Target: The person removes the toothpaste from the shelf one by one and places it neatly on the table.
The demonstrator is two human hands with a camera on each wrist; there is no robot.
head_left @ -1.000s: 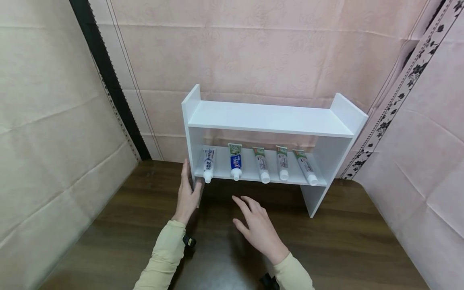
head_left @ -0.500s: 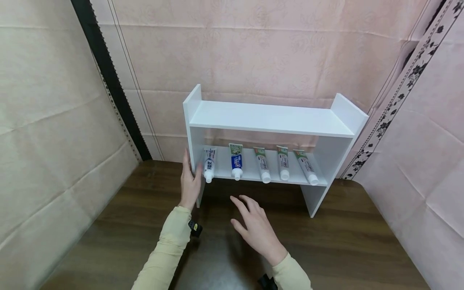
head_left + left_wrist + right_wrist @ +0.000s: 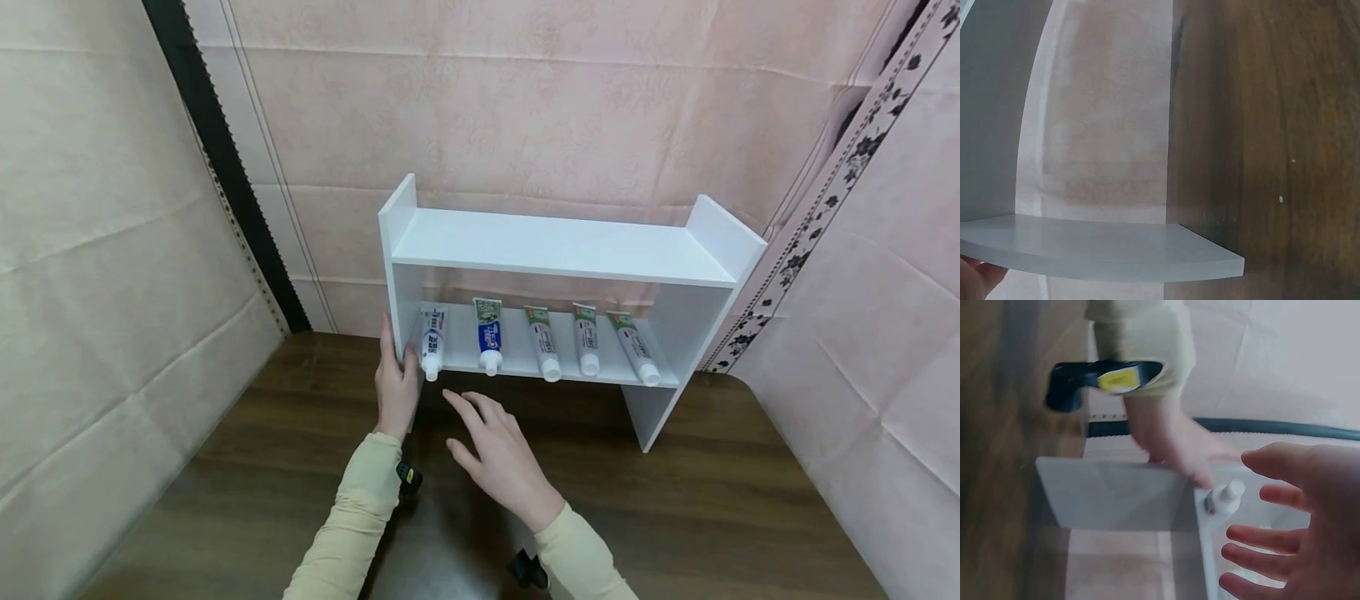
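A white two-tier shelf stands on the table, with several toothpaste tubes lying in a row on its lower board, caps to the front. The leftmost tube is beside the left panel; a blue tube lies to its right. My left hand holds the shelf's left panel, fingers along the outer face and thumb at the front edge. Only a bit of this hand shows in the left wrist view. My right hand hovers before the shelf, fingers spread and holding nothing; the right wrist view shows its palm side.
The brown wooden table extends in front of the shelf. Pale cloth hangs behind it as a back wall and along both sides. A dark strip runs down the left corner, and a floral border down the right.
My right hand has moved left, closer to the left hand. The left hand has shifted slightly up and right along the panel. The tubes keep their places on the shelf.
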